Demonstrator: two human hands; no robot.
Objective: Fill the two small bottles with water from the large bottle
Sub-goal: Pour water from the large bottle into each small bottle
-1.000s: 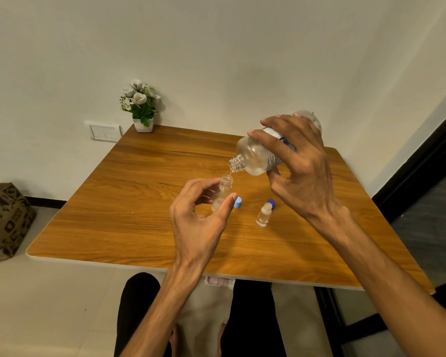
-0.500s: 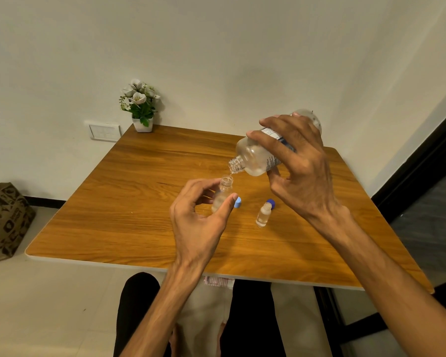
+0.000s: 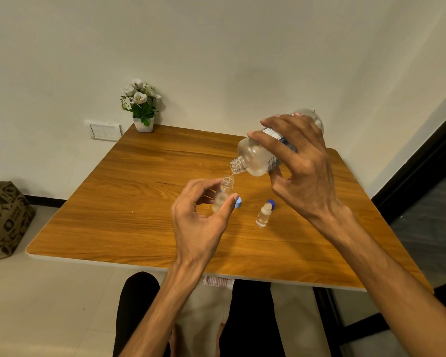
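Observation:
My right hand grips the large clear bottle, tipped with its open neck down to the left. A thin stream of water falls from that neck into a small clear bottle just below it. My left hand holds this small bottle upright between thumb and fingers above the wooden table. A second small bottle, open and holding liquid, stands on the table to the right. A light blue cap and a dark blue cap lie beside the bottles.
A small white pot of white flowers stands at the table's far left corner, by a wall switch plate. A patterned brown bag sits on the floor at left. My knees show below the near table edge.
Both hands and the bottles hold almost the same pose. The pouring continues.

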